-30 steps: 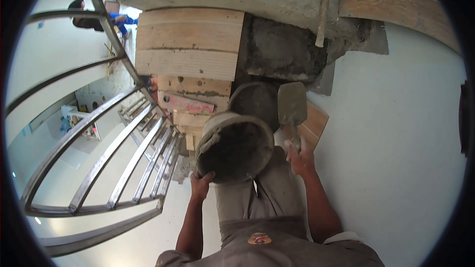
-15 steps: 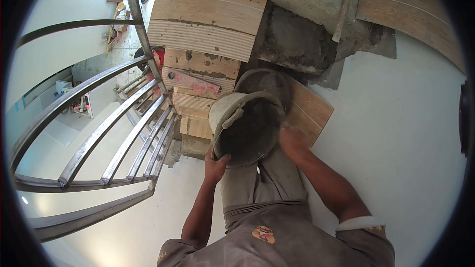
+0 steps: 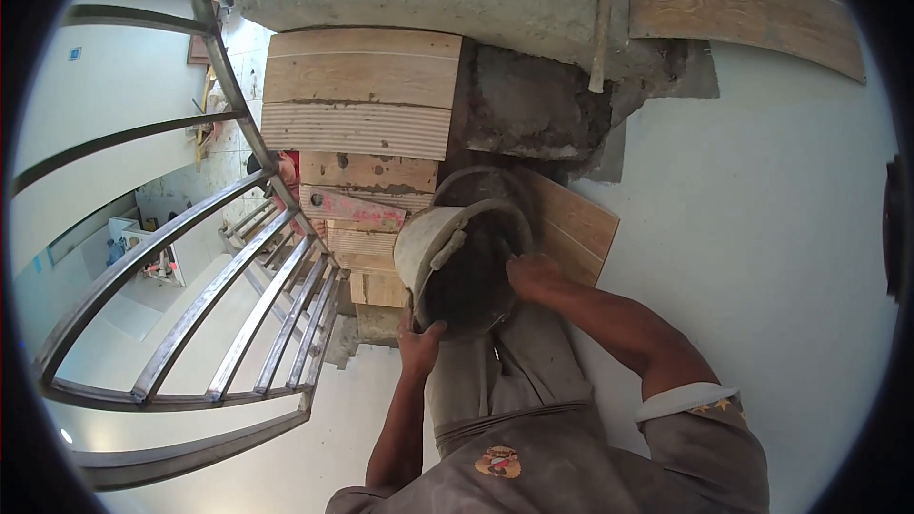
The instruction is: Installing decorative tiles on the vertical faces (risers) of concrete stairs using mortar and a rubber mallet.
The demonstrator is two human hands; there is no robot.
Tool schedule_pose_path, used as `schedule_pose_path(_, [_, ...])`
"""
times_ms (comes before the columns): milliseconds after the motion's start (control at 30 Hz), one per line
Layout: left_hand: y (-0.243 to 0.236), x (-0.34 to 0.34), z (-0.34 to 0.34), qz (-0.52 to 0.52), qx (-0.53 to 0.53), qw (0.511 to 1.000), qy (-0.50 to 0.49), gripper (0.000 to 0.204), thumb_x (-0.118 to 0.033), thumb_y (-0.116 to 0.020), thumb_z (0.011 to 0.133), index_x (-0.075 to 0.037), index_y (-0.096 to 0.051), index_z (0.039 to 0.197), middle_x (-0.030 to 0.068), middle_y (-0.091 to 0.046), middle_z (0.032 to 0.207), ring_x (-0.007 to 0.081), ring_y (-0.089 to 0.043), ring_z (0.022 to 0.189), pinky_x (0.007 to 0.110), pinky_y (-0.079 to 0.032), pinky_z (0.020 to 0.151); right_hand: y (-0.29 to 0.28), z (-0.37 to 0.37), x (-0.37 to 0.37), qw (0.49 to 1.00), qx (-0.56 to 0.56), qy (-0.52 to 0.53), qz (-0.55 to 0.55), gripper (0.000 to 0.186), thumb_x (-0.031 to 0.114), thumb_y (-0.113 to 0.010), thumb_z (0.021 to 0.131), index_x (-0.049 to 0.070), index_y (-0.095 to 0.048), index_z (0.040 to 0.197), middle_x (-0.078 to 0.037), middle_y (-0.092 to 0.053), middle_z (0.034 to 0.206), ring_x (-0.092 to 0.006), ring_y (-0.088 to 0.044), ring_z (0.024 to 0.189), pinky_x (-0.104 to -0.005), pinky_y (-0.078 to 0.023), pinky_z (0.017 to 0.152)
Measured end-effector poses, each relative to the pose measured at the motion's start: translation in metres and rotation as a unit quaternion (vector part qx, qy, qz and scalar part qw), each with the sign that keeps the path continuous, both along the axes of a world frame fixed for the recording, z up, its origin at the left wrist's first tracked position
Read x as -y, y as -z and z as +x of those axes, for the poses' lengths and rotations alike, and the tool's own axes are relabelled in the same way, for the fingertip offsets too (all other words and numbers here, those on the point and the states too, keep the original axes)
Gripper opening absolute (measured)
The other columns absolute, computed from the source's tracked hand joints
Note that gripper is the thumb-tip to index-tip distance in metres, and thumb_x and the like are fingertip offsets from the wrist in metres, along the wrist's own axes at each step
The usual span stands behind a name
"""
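Observation:
A pale, mortar-crusted bucket (image 3: 411, 262) is tilted in front of my legs, its dark mouth facing me. My left hand (image 3: 419, 345) grips its lower left rim, thumb over the edge. At the mouth's right side my right hand (image 3: 535, 278) is closed, reaching slightly inside. Something thin and dark seems to run from its fingers into the bucket, but shadow hides what it is. Wet grey mortar seems to line the inside. Behind the bucket stands a dark round basin (image 3: 484, 181), partly covered.
Wood-look tiles (image 3: 362, 62) cover steps beside a metal railing (image 3: 249, 257) on the left. A flat red-smeared piece (image 3: 357, 210) lies on one step. A loose tile (image 3: 576, 219) sits right of the basin. A hammer (image 3: 604, 24) rests on the concrete. Other people are partly visible beyond the railing.
My right hand has gone from the bucket's right edge into its mouth. The left hand keeps its hold on the rim. The whole view has shifted somewhat.

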State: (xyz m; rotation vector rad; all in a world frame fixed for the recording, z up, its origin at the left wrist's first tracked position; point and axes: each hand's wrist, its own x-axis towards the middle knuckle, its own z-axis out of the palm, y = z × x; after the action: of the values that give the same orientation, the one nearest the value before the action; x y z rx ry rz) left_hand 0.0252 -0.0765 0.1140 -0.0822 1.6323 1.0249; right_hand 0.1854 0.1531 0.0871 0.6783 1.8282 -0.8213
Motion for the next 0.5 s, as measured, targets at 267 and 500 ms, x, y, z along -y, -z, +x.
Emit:
schedule_pose_path(267, [-0.008,0.007,-0.008,-0.041,0.054,0.997,-0.025,0.066,0.002,-0.065,0.079,0.002,-0.050,0.143,0.0117,-0.066,0.127,0.0213,-0.064,0.114,0.033,-0.049,0.099,-0.010,0.021,0.003,0.997,0.022,0.033,-0.066,0.035,0.017,-0.072,0.076,-0.001,-0.070,0.106,-0.021,-0.073,0.105,-0.0357,-0.072,0.100,-0.0467,-0.058,0.084])
schedule_pose_path(500, [0.004,0.014,0.002,-0.041,0.036,0.998,-0.014,0.055,0.001,-0.065,0.081,0.003,-0.056,0.135,0.0108,-0.068,0.121,0.0205,-0.065,0.109,0.033,-0.051,0.095,0.016,-0.033,-0.010,0.988,0.099,-0.025,-0.115,0.025,0.013,-0.073,0.071,0.003,-0.077,0.093,-0.020,-0.075,0.097,-0.0346,-0.073,0.096,-0.0448,-0.059,0.080])
